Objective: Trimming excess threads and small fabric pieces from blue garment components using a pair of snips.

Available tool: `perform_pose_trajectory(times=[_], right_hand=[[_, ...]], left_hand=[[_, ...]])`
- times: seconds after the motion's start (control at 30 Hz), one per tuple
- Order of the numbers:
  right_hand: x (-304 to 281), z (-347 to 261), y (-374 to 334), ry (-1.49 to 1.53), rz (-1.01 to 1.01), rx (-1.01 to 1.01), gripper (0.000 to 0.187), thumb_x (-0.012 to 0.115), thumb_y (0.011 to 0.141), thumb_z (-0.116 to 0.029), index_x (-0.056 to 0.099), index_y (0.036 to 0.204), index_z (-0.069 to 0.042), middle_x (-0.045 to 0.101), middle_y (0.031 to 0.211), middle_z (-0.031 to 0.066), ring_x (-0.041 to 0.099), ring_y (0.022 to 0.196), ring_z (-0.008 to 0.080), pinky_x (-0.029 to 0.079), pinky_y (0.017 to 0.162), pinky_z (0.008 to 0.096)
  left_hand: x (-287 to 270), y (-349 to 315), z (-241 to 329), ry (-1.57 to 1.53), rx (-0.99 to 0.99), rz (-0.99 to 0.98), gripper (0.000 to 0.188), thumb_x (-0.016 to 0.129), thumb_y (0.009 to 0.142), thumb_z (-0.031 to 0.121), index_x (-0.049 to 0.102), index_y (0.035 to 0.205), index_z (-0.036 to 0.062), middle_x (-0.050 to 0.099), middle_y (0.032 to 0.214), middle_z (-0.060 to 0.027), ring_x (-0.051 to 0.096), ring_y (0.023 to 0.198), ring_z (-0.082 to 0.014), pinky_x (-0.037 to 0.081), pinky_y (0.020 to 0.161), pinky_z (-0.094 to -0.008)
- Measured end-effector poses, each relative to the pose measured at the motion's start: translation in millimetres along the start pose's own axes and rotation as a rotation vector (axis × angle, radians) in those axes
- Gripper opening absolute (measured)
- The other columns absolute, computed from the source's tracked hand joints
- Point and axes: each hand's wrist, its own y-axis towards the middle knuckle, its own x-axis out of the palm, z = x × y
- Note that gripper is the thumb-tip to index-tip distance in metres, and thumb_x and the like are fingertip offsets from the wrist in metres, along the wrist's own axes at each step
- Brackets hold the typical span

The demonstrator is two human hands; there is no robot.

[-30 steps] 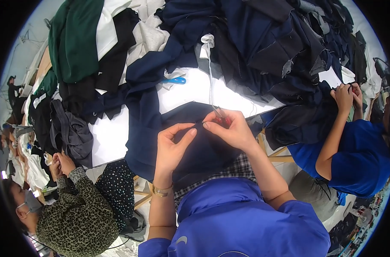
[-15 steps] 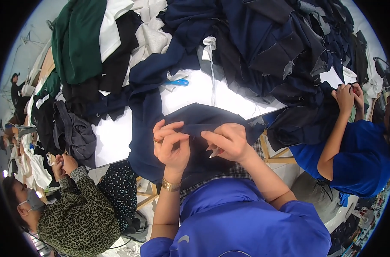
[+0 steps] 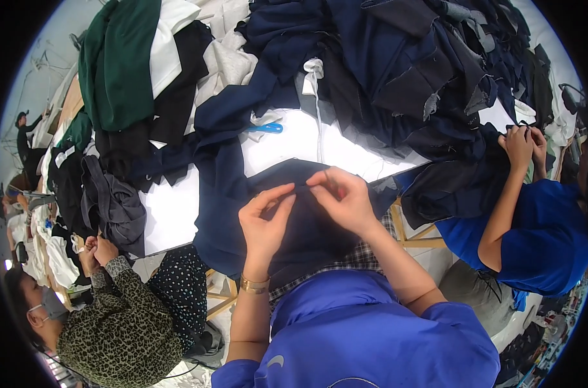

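The left hand (image 3: 262, 223) and right hand (image 3: 347, 204) each pinch the navy cloth (image 3: 220, 187) narrowly between thumb and forefinger, fingertips close together, and a mostly hidden red item (image 3: 341, 193) shows in the right palm. The cloth spreads from the person's lap onto the white desk (image 3: 171, 210), where a small blue tool (image 3: 267, 128) lies beyond the hands.

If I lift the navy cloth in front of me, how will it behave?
Likely floppy: the navy cloth drapes in soft folds. It might drag unevenly, since part lies on the white table and part extends past its edge.
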Motion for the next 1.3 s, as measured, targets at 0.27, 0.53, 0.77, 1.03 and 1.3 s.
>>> perform_pose_trajectory(times=[0.27,0.53,0.77,1.03,1.3], right_hand=[[-12.0,12.6,2.5,-0.001,0.191,0.224,0.034,0.057,0.091,-0.021,0.056,0.120,-0.002,0.053,0.089,0.0031,0.047,0.055,0.0054,0.038,0.053,0.0196],[-8.6,-26.4,-0.6,0.429,-0.240,0.427,0.033,0.050,0.094,-0.013,0.050,0.126,-0.006,0.058,0.069,0.0030,0.042,0.039,0.0030,0.032,0.036,0.0177],[-2.3,-22.7,-0.7,0.387,-0.306,0.411,0.034,0.048,0.094,-0.011,0.049,0.127,-0.008,0.056,0.067,0.0011,0.041,0.039,0.0025,0.031,0.036,0.0169],[-3.1,-19.8,0.1,0.360,-0.326,0.417,0.033,0.049,0.093,-0.012,0.050,0.126,-0.009,0.056,0.066,0.0007,0.041,0.039,0.0023,0.031,0.036,0.0171],[-3.1,-21.8,1.2,0.368,-0.322,0.420,0.032,0.049,0.094,-0.012,0.050,0.126,-0.009,0.056,0.066,0.0007,0.042,0.039,0.0026,0.031,0.036,0.0171]], left_hand=[[-9.4,2.4,-23.1,-0.528,-0.602,-0.083,0.021,0.068,0.083,0.012,0.068,0.095,-0.0039,0.067,0.090,-0.0076,0.059,0.081,-0.0096,0.044,0.078,-0.0213],[-11.5,3.4,-14.1,-0.655,-0.624,-0.166,0.023,0.062,0.088,0.015,0.066,0.102,-0.0033,0.067,0.093,-0.0065,0.059,0.083,-0.0092,0.044,0.078,-0.0202],[-13.0,2.5,-11.2,-0.656,-0.601,-0.184,0.023,0.060,0.089,0.013,0.066,0.103,-0.0030,0.067,0.093,-0.0066,0.059,0.083,-0.0090,0.045,0.077,-0.0204],[-14.2,1.9,-10.6,-0.681,-0.601,-0.202,0.023,0.061,0.088,0.014,0.066,0.103,-0.0026,0.067,0.094,-0.0071,0.059,0.084,-0.0095,0.044,0.078,-0.0210],[-14.0,2.3,-6.2,-0.626,-0.578,-0.240,0.024,0.061,0.088,0.013,0.066,0.104,-0.0032,0.067,0.093,-0.0067,0.059,0.084,-0.0090,0.045,0.077,-0.0206]])
